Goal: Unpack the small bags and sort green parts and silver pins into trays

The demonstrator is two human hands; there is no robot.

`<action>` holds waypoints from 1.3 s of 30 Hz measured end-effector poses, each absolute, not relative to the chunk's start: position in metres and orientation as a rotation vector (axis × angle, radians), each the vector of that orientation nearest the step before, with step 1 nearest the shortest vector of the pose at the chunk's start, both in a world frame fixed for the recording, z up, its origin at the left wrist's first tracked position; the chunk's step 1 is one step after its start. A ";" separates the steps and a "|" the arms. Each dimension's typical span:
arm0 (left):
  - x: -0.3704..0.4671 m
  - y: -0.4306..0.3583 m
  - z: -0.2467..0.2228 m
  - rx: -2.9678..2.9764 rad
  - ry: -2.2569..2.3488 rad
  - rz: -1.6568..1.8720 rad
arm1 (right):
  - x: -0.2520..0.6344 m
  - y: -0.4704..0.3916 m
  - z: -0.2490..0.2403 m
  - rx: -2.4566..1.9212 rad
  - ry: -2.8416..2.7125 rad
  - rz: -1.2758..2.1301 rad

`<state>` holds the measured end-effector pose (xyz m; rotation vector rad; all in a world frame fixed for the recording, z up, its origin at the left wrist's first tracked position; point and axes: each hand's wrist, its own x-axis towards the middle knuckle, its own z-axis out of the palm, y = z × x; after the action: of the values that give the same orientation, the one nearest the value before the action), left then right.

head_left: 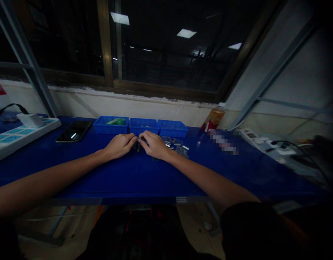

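My left hand and my right hand meet over the blue table, in front of the blue trays. Both have their fingers closed around a small dark object between them, too small and dim to make out. Beside my right hand lie several small shiny metal pieces and clear plastic bags.
Three blue trays stand along the wall: left, middle, right. A phone and a white power strip lie left. On the right are a drink bottle and another power strip.
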<state>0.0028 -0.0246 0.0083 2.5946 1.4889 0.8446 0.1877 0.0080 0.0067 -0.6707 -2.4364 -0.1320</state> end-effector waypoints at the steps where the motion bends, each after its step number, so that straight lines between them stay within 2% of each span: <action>1: 0.003 -0.024 0.008 2.584 1.483 0.855 | 0.187 0.008 0.007 -0.690 -2.433 -0.149; 9: 0.003 -0.023 0.004 2.586 1.411 0.973 | 0.187 0.009 0.007 -0.766 -2.427 -0.203; 17: 0.003 -0.025 0.008 2.610 1.446 0.935 | 0.189 0.007 0.007 -0.687 -2.401 -0.054; 29: 0.003 -0.023 0.004 2.586 1.333 1.027 | 0.187 0.010 0.007 -0.784 -2.406 -0.218; 39: 0.002 -0.021 0.005 2.640 1.366 1.005 | 0.188 0.006 0.010 -0.683 -2.388 -0.140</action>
<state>0.0024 -0.0215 0.0050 2.6399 1.3655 1.0049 0.1884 0.0062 0.0100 -0.6832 -2.3875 -0.1398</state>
